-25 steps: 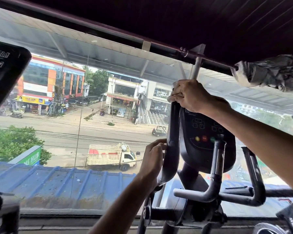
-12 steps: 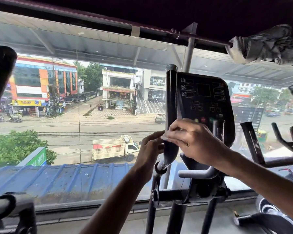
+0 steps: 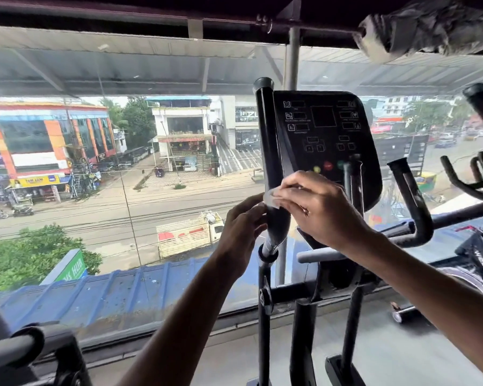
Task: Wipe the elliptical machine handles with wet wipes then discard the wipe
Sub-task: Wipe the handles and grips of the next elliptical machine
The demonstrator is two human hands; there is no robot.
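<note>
Right hand [image 3: 318, 210] grip pinching white wipe [image 3: 271, 200] against black handle [image 3: 266, 140] (beside console [image 3: 324, 129]), left hand [image 3: 240, 227] grip holding handle.

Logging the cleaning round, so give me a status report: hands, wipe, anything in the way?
Right hand holds wipe against handle, lower half. Left hand at same handle, grip unclear. Nothing in the way.

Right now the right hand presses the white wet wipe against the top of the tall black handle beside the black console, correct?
No. The head view shows the right hand pressing the white wet wipe against the lower part of the tall black handle beside the black console, not its top.
</note>
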